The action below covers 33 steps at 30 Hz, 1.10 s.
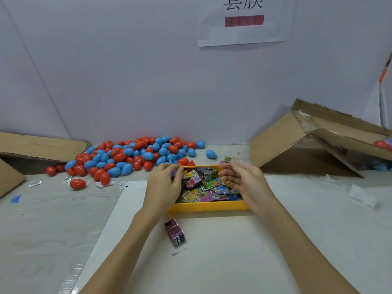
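Head view: the left hand (pixel 164 184) is seen with fingers curled over the far left corner of the yellow tray (pixel 209 206), while the right hand (pixel 244 182) is held loosely bent at the far right corner. Whether a packet is pinched by either cannot be told. The tray, heaped with small printed packets (pixel 201 185), is set on a white sheet (pixel 212 268) at centre. A wrapped bundle (pixel 175 233) is seen just near of it, and red and blue plastic eggs (pixel 131 155) are piled far left. Packets could be spilled over the low rim if the heap is raked hastily.
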Available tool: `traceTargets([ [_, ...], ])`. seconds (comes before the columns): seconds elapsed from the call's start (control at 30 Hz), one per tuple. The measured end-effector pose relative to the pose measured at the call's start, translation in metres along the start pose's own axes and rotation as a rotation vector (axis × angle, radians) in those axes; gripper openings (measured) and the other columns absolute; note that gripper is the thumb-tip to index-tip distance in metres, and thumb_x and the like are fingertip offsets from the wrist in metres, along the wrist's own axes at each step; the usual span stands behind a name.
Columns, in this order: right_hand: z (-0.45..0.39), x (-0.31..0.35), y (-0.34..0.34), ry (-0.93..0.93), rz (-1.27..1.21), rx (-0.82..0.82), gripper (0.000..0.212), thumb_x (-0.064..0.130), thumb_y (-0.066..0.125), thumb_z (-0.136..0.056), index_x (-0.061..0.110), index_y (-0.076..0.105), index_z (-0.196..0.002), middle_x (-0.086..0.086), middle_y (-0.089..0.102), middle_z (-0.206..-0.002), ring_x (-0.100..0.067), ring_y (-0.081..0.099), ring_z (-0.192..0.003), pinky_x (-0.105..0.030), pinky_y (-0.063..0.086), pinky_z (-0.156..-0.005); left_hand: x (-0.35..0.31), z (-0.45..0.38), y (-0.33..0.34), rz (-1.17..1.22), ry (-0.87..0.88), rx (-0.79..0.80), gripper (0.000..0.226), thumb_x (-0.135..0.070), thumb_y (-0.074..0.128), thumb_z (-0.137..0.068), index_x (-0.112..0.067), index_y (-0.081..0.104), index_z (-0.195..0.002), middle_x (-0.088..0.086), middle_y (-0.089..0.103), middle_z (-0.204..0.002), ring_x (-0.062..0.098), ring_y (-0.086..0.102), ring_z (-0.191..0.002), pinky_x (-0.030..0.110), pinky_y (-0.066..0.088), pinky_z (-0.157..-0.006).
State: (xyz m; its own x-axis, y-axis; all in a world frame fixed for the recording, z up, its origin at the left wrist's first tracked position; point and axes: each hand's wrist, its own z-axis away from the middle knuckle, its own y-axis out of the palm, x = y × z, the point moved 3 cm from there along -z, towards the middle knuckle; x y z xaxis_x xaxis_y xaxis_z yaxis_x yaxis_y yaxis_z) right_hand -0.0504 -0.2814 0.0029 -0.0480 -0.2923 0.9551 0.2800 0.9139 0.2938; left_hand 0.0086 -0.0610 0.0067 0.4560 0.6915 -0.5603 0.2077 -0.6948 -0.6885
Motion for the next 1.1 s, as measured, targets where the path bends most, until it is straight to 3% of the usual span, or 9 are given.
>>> traceTargets([
  [0.13,0.003,0.001,0.002,0.004,-0.005,0.001,0.033,0.020,0.050,-0.108,0.003,0.076,-0.098,-0.008,0.075,-0.077,-0.011,0.070,-0.067,-0.019,0.056,-0.060,-0.010,-0.043,0.021,-0.259,0.046,0.224,0.041,-0.043,0.040,-0.108,-0.023,0.064,-0.135,0.008,0.062,-0.132,0.028,0.053,-0.122,0.045,0.045,-0.102],
  [0.23,0.004,0.003,0.002,-0.005,0.010,-0.004,0.034,0.019,0.048,-0.108,0.003,0.076,-0.096,-0.006,0.074,-0.075,-0.011,0.069,-0.066,-0.019,0.057,-0.062,-0.026,-0.076,0.041,-0.252,0.098,0.405,0.042,-0.042,0.038,-0.108,-0.026,0.057,-0.142,0.013,0.054,-0.143,0.031,0.051,-0.128,0.045,0.043,-0.107],
  [0.4,0.006,0.003,0.005,-0.007,0.040,-0.024,0.033,0.017,0.048,-0.109,-0.001,0.074,-0.099,-0.007,0.074,-0.074,-0.012,0.068,-0.065,-0.019,0.057,-0.062,-0.050,-0.099,0.092,-0.377,0.219,0.538,0.047,-0.049,0.032,-0.108,-0.036,0.044,-0.152,0.012,0.029,-0.164,0.038,0.033,-0.147,0.053,0.032,-0.119],
  [0.47,0.006,0.002,0.003,-0.007,0.055,-0.026,0.034,0.019,0.049,-0.108,-0.001,0.075,-0.101,-0.008,0.074,-0.075,-0.012,0.069,-0.065,-0.019,0.056,-0.062,-0.050,-0.109,0.108,-0.450,0.210,0.645,0.050,-0.046,0.025,-0.110,-0.029,0.041,-0.154,0.011,0.024,-0.167,0.035,0.024,-0.152,0.052,0.026,-0.122],
  [0.57,0.004,0.002,0.002,-0.004,0.059,-0.028,0.033,0.019,0.049,-0.108,0.000,0.075,-0.101,-0.008,0.075,-0.076,-0.012,0.069,-0.066,-0.020,0.057,-0.062,-0.050,-0.120,0.117,-0.482,0.138,0.732,0.051,-0.034,0.022,-0.112,-0.007,0.047,-0.148,0.019,0.045,-0.153,0.033,0.035,-0.146,0.048,0.033,-0.117],
  [0.7,0.003,0.000,0.003,-0.009,0.083,-0.020,0.033,0.019,0.048,-0.109,0.002,0.075,-0.099,-0.007,0.075,-0.076,-0.012,0.070,-0.066,-0.020,0.057,-0.063,-0.052,-0.113,0.104,-0.367,0.114,0.612,0.045,-0.029,0.028,-0.112,-0.006,0.055,-0.141,0.020,0.059,-0.133,0.034,0.046,-0.130,0.046,0.039,-0.109],
  [0.8,0.005,0.000,0.004,-0.014,0.091,-0.008,0.034,0.019,0.048,-0.108,0.003,0.076,-0.097,-0.007,0.075,-0.077,-0.012,0.070,-0.068,-0.021,0.057,-0.064,-0.053,-0.092,0.081,-0.143,0.176,0.377,0.034,-0.029,0.045,-0.109,-0.008,0.068,-0.123,0.016,0.056,-0.124,0.028,0.055,-0.114,0.039,0.044,-0.101],
  [0.97,0.007,0.002,0.007,-0.031,0.114,-0.016,0.034,0.021,0.050,-0.108,0.003,0.075,-0.096,-0.006,0.074,-0.075,-0.012,0.068,-0.065,-0.019,0.056,-0.062,-0.056,-0.037,0.032,0.126,0.234,0.161,0.032,-0.024,0.072,-0.094,-0.024,0.062,-0.125,0.000,0.051,-0.112,0.004,0.055,-0.076,0.009,0.044,-0.077],
  [1.1,0.007,0.000,0.010,-0.061,0.180,-0.002,0.035,0.021,0.048,-0.109,0.001,0.074,-0.096,-0.005,0.073,-0.072,-0.009,0.066,-0.061,-0.017,0.054,-0.058,-0.053,0.002,0.000,0.288,0.206,0.022,0.033,-0.019,0.077,-0.090,-0.029,0.055,-0.113,-0.009,0.059,-0.102,0.006,0.055,-0.065,0.012,0.045,-0.063],
])
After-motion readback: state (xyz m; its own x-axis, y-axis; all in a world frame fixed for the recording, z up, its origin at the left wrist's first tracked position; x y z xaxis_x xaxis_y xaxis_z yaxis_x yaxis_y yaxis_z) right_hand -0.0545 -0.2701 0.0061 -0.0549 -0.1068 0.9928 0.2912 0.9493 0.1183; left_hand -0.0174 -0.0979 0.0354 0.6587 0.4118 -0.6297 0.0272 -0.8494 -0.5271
